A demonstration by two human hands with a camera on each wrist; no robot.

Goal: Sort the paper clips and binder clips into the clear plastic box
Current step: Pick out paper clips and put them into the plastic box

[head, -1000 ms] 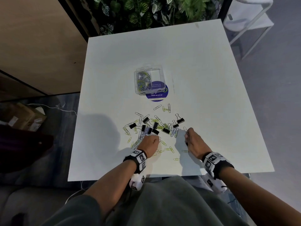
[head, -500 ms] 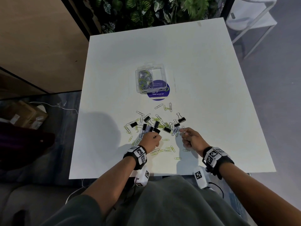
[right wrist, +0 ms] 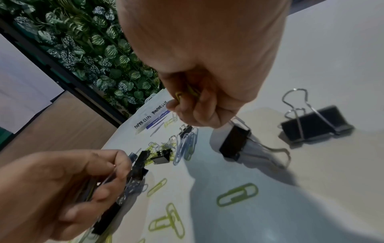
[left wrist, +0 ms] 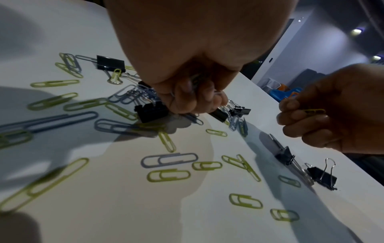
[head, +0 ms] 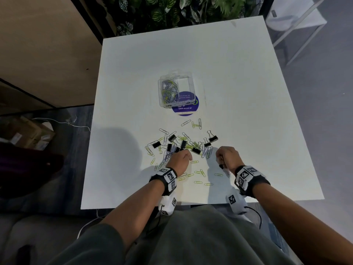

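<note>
Yellow-green and silver paper clips (head: 198,172) and black binder clips (head: 213,139) lie scattered on the near half of the white table (head: 238,83). The clear plastic box (head: 192,87) stands open beyond them, with paper clips in its left compartment; its labels show in the right wrist view (right wrist: 151,115). My left hand (head: 188,156) hovers at the pile's near edge, fingers curled round several silver paper clips (left wrist: 195,82). My right hand (head: 219,159) is just right of it, off the table, and pinches a yellow-green paper clip (left wrist: 313,111), seen too as the clip (right wrist: 178,95).
A round blue sticker (head: 188,111) lies under the box's near edge. Two binder clips (right wrist: 315,126) sit close by my right hand. A leafy plant wall (head: 172,12) stands behind the table, cardboard boxes (head: 28,134) on the floor to the left.
My right hand reached into the pile's right end and has come up a little with a yellow-green clip. My left hand has stayed at the pile's near edge, fingers curled.
</note>
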